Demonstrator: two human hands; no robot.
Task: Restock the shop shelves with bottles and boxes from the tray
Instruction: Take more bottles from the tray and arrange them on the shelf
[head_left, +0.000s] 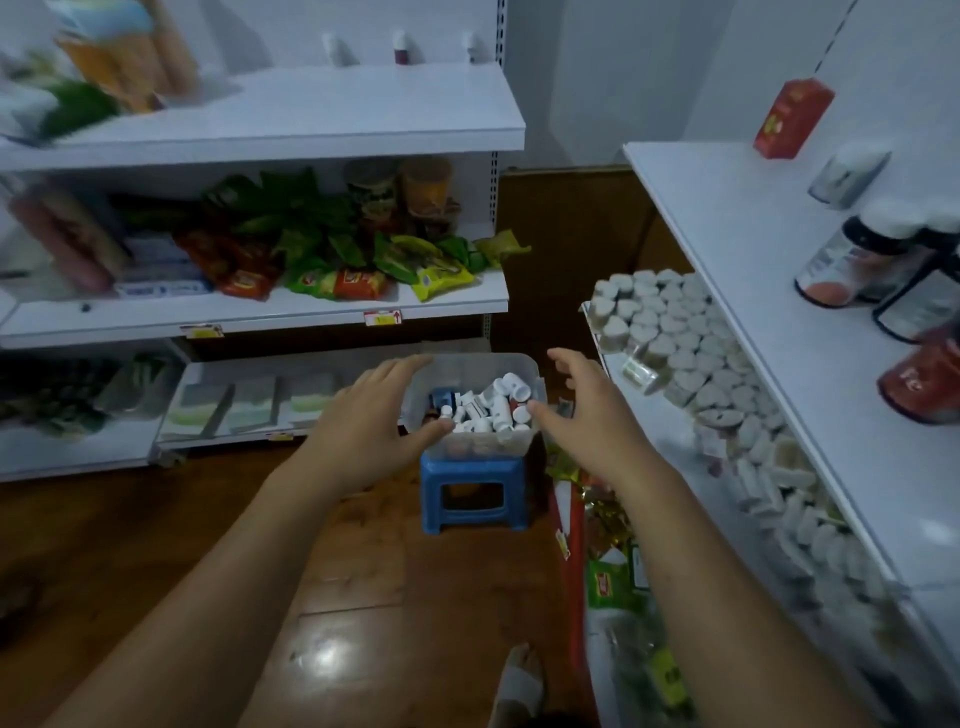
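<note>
A clear plastic tray (470, 364) full of several small white bottles (496, 402) and a few boxes stands on a low blue stool (470, 491) in the aisle. My left hand (371, 410) is spread at the tray's left side, its thumb near the front rim. At the right side hovers my right hand (582, 410) with fingers open and its thumb at the tray's corner. Neither hand holds anything. The white shelf (769, 291) on the right carries a red box (789, 119) and a few bottles (857, 265).
A white shelving unit (311, 119) on the left holds snack packets (358, 265) and flat packs. Under the right shelf lie rows of white heart-shaped packs (675, 332). Packets (608, 571) crowd the wooden floor (337, 597) at the right, and my sandalled foot (519, 686) shows below.
</note>
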